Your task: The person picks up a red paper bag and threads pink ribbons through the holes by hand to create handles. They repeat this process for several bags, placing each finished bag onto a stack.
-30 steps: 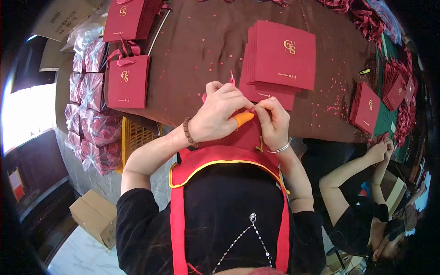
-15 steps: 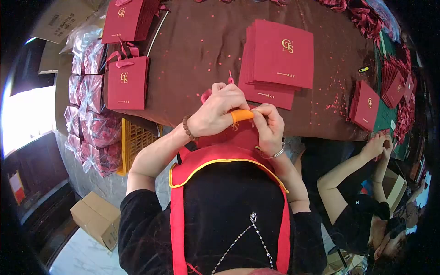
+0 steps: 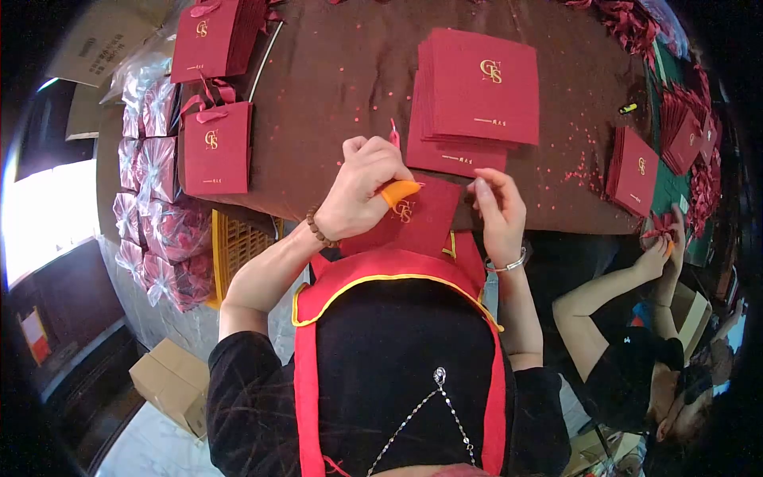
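Observation:
A red paper bag (image 3: 429,204) with gold lettering lies at the near table edge, against my apron. Over its left part is my left hand (image 3: 362,187), closed, with an orange finger cover (image 3: 400,191) on the thumb. The end of a red ribbon (image 3: 395,137) sticks up from behind its fingers; the rest of the ribbon is hidden. Just right of the bag hovers my right hand (image 3: 502,219), thumb and fingers apart, with nothing visible in it. Beyond both hands a stack of flat red bags (image 3: 481,87) rests on the brown cloth.
Finished-looking bags with ribbons (image 3: 216,151) stand at the left. Plastic-wrapped red bundles (image 3: 159,171) are piled beside a yellow crate (image 3: 242,250). At the right, a co-worker's hands (image 3: 664,246) handle red ribbon near more bags (image 3: 633,171). Red scraps dot the cloth (image 3: 342,87).
My right hand has come away from my left thumb and moved right, its fingers opening. My left hand has shifted slightly left, and more of the bag's front shows.

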Demonstrator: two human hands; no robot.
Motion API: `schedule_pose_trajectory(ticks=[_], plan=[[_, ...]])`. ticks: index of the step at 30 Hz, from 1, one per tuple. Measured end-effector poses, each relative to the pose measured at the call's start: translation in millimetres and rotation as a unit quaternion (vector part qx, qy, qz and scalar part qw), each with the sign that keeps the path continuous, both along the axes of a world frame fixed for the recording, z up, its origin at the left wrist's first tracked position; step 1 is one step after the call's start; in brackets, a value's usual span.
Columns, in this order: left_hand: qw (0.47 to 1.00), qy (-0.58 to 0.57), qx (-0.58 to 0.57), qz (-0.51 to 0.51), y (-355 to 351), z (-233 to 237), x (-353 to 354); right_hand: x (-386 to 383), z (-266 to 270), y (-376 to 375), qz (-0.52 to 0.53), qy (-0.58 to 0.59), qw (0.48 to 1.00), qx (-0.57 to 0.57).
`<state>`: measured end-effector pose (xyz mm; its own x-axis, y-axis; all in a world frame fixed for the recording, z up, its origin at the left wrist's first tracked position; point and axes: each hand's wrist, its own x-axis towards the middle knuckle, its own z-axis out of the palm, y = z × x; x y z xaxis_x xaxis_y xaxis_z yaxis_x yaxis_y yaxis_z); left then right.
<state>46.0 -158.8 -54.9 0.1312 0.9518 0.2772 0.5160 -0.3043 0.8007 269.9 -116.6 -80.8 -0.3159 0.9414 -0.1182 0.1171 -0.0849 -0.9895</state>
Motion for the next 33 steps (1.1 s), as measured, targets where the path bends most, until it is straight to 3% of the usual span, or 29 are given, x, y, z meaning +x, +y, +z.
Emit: schedule_pose_trajectory(ticks=[5,10,15,16,20,28,30,33], plan=[[0.999,0.031,0.033,-0.025,-3.4,1.1,7.5,-21.0,28.8,-8.0,0.151,-0.037,0.984,0.084],[0.996,0.062,0.069,-0.009,-2.9,7.4,11.9,-28.2,22.2,-9.6,0.137,-0.003,0.988,0.075],[0.996,0.053,0.070,0.009,-5.9,3.0,17.1,-32.0,15.0,-12.0,0.108,0.107,0.987,-0.046],[0.996,0.053,0.071,0.009,-6.3,1.9,17.3,-33.9,12.6,-13.1,0.105,0.117,0.987,-0.029],[0.996,0.038,0.078,0.019,-9.1,4.4,19.8,-38.4,11.6,-13.6,0.080,0.081,0.992,0.061],[0.991,0.085,0.078,0.070,-12.1,4.3,24.0,-42.8,5.6,-12.6,0.060,0.076,0.991,0.095],[0.991,0.086,0.073,0.074,-12.8,3.5,22.6,-44.1,8.3,-12.7,0.076,0.064,0.992,0.074],[0.990,0.108,0.069,0.066,-12.7,0.9,15.8,-37.5,19.0,-4.8,0.135,0.034,0.989,-0.045]])
